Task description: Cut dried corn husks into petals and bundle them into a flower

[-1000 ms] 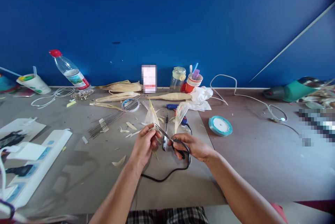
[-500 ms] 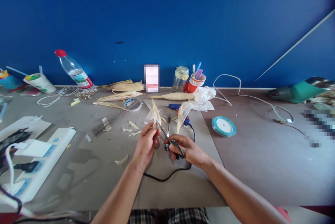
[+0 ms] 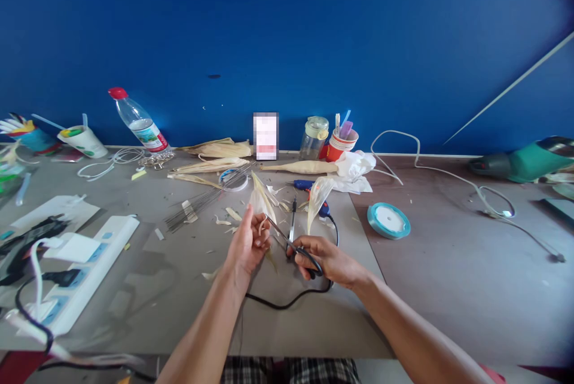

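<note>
My left hand (image 3: 252, 239) is loosely curled, thumb raised, around the base of a pale, pointed corn husk piece (image 3: 261, 197). A thin curled strip (image 3: 262, 226) lies against its fingers. In my right hand (image 3: 320, 258) is a pair of scissors (image 3: 280, 231) with black handles, blades pointing at the left fingertips and the husk. Just beyond the scissors, a pen (image 3: 293, 216) lies on the table. Another petal-shaped husk piece (image 3: 317, 200) rests by the blue glue gun (image 3: 304, 184), whose black cord curves behind my right hand.
Husk scraps and thin wires (image 3: 192, 210) lie to the left, near a white power strip (image 3: 101, 270). Along the blue wall stand a water bottle (image 3: 146, 130), a phone (image 3: 266, 136), a glass jar (image 3: 313, 137) and red cups (image 3: 343, 143). A turquoise ribbon roll (image 3: 388, 221) sits right.
My left thumb has lifted away from the fingers, and the hand has turned more palm up. The husk piece has tilted left and shows more of its face. The scissors have shifted slightly right.
</note>
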Tool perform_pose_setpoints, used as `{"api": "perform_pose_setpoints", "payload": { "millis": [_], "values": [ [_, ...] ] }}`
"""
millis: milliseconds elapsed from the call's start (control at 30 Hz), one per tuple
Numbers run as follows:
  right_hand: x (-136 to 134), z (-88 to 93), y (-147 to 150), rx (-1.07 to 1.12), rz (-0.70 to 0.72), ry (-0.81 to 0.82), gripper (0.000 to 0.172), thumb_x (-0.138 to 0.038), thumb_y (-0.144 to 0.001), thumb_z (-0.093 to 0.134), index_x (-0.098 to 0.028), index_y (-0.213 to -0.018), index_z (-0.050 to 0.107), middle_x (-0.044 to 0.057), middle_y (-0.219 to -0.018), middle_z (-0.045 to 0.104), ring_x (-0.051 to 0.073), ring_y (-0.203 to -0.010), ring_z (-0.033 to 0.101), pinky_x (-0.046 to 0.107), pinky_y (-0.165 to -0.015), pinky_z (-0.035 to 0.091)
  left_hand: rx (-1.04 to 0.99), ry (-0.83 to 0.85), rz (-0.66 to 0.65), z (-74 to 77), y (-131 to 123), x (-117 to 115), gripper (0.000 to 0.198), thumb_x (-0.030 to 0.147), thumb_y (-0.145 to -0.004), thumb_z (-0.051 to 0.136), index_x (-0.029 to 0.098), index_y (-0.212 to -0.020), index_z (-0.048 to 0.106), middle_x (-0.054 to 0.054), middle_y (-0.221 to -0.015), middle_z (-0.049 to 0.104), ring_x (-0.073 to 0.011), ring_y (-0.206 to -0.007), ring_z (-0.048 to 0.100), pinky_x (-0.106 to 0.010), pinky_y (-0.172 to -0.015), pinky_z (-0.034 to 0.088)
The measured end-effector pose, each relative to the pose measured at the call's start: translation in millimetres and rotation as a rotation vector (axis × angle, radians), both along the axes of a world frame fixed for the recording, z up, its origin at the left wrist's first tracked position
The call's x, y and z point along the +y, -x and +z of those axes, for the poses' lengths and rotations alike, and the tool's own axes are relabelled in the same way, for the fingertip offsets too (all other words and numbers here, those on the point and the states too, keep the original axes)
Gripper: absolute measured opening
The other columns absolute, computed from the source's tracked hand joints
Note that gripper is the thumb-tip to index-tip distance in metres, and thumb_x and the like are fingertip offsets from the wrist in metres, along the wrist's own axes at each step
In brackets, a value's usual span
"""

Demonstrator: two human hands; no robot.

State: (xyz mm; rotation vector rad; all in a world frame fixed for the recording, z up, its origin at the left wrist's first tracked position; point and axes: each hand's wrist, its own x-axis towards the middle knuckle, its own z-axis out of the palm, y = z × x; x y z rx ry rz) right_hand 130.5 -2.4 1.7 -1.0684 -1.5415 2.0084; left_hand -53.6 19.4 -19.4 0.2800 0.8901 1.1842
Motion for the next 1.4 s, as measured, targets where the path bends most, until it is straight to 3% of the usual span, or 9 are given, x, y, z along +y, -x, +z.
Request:
{"api": "perform_pose_setpoints", "payload": {
  "millis": [333, 533, 767, 933, 1400],
  "values": [
    [2.8, -3.1, -4.7, -0.051, 0.102, -0.008, 0.050, -0.057, -0.072, 0.062, -0.012, -0.093, 0.055, -0.004, -0.052, 0.053, 0.007, -0.048, 0.045, 0.020, -0.048, 0.029, 0.034, 0.064, 0.026, -0.1, -2.6, 0.0, 0.042, 0.039, -0.071, 0.064, 0.018, -0.049, 0.035, 0.008, -0.033, 0.036, -0.0015, -0.026, 0.021, -0.017, -0.032, 0.019],
    [1.9, -2.1, -4.0, -0.048, 0.073, -0.009, 0.048, -0.056, -0.073, 0.062, -0.012, -0.092, 0.056, -0.004, -0.051, 0.053, 0.007, -0.049, 0.045, 0.020, -0.048, 0.028, 0.056, 0.055, 0.115, -0.5, -3.6, 1.4, 0.028, 0.025, -0.066, 0.067, 0.017, -0.055, 0.042, 0.008, -0.036, 0.040, -0.0032, -0.030, 0.030, -0.017, -0.034, 0.023],
    [0.4, -2.8, -2.3, -0.067, 0.049, -0.030, 0.047, -0.055, -0.074, 0.061, -0.013, -0.093, 0.056, -0.003, -0.052, 0.053, 0.007, -0.050, 0.044, 0.020, -0.048, 0.028, 0.182, 0.055, 0.188, 0.6, -7.5, -0.1, 0.029, 0.030, -0.058, 0.074, 0.016, -0.060, 0.049, 0.008, -0.042, 0.045, -0.0034, -0.035, 0.038, -0.017, -0.040, 0.033],
    [-1.6, -2.0, 0.6, -0.109, 0.029, -0.058, 0.042, -0.052, -0.075, 0.061, -0.013, -0.090, 0.055, -0.004, -0.052, 0.052, 0.007, -0.051, 0.045, 0.020, -0.048, 0.029, 0.188, -0.034, 0.174, -1.6, -10.6, -1.5, 0.035, 0.035, -0.059, 0.074, 0.016, -0.054, 0.045, 0.008, -0.039, 0.041, -0.0027, -0.034, 0.034, -0.018, -0.040, 0.030],
    [-4.0, -4.6, 1.6, -0.194, 0.011, -0.127, 0.029, -0.041, -0.079, 0.057, -0.014, -0.090, 0.054, -0.004, -0.055, 0.052, 0.007, -0.051, 0.044, 0.020, -0.048, 0.031, 0.223, -0.056, 0.174, -1.4, -13.6, -2.3, 0.034, 0.037, -0.061, 0.074, 0.016, -0.058, 0.048, 0.008, -0.042, 0.043, -0.0027, -0.034, 0.035, -0.019, -0.041, 0.030]
  ]
}}
